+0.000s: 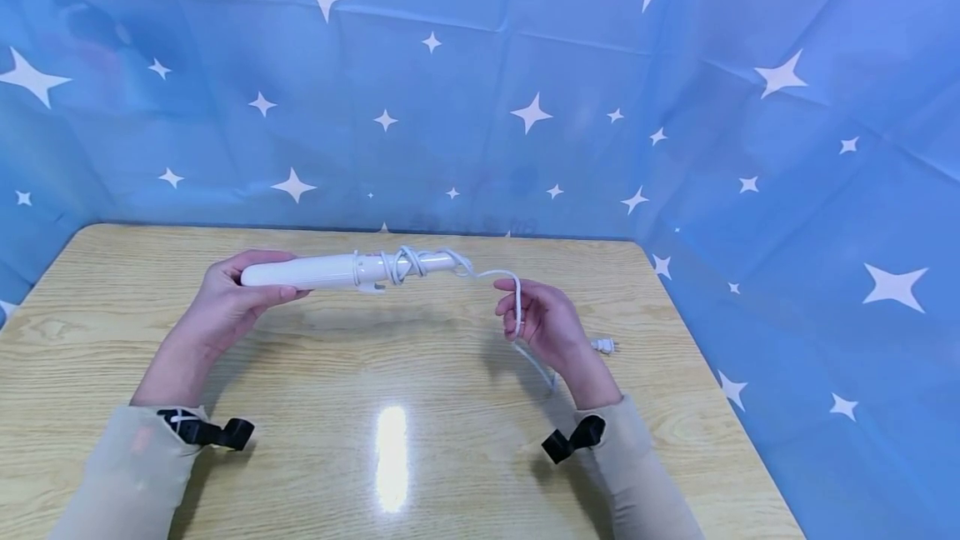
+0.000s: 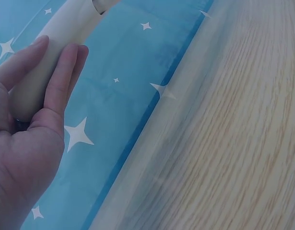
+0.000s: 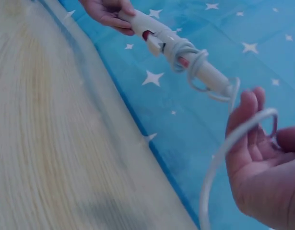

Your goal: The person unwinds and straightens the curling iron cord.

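Observation:
A white curling iron (image 1: 322, 272) is raised over the table, nearly level, its ribbed wide end to the left. My left hand (image 1: 243, 294) grips that wide end between thumb and fingers. White cord (image 1: 408, 263) is wound in loops round the narrower part, and a small lever (image 1: 371, 287) sticks out below. From the narrow end a loose length of cord (image 1: 519, 294) arches to the right. My right hand (image 1: 546, 327) is beside this length, its fingers loosely bent and the cord running across them. In the right wrist view the cord (image 3: 214, 167) curves past the fingers.
A white plug (image 1: 604, 346) lies on the wooden table (image 1: 300, 482), just right of my right wrist. Blue cloth with white stars (image 1: 450, 148) hangs behind the table and along its right side. Each wrist has a black strap with a camera (image 1: 217, 433).

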Demonstrator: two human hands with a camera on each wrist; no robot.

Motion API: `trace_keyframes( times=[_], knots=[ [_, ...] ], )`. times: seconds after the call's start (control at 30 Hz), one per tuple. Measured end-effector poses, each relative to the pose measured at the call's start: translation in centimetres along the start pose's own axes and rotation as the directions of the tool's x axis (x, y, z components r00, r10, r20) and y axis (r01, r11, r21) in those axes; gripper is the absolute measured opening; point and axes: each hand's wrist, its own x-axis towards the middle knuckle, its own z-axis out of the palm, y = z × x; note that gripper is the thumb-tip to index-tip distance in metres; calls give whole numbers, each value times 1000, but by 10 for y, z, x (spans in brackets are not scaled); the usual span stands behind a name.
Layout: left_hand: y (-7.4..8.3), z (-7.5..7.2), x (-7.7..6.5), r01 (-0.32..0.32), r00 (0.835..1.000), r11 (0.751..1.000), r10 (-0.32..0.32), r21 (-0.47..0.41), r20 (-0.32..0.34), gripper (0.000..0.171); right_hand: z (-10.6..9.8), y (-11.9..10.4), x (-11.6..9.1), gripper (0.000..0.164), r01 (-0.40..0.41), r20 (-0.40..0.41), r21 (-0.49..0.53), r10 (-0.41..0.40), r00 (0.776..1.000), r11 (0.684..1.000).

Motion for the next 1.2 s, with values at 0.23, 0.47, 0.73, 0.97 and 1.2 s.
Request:
trace_keyframes(
  times=[0.23, 0.47, 0.73, 0.97, 1.2],
  knots=[
    [0, -4, -1, -9, 1000, 1000, 9, -5, -1, 46, -8, -9, 0, 33, 16, -139, -281, -58, 989, 960],
    [2, -6, -1, -27, 1000, 999, 27, -18, -4, 47, -22, -16, 0, 31, -24, -240, -557, -133, 961, 830],
    [4, -11, -3, -62, 998, 996, 63, -64, 4, 49, -39, -19, 2, 30, -43, -275, -622, -166, 947, 782],
    [5, -11, -4, -40, 999, 999, 40, -1, 5, 48, -36, -15, 3, 31, -62, -257, -615, -125, 958, 786],
    [5, -11, -4, -39, 999, 999, 39, -9, 38, 48, -31, -12, 9, 44, -41, -164, -721, -113, 980, 691]
  ],
)
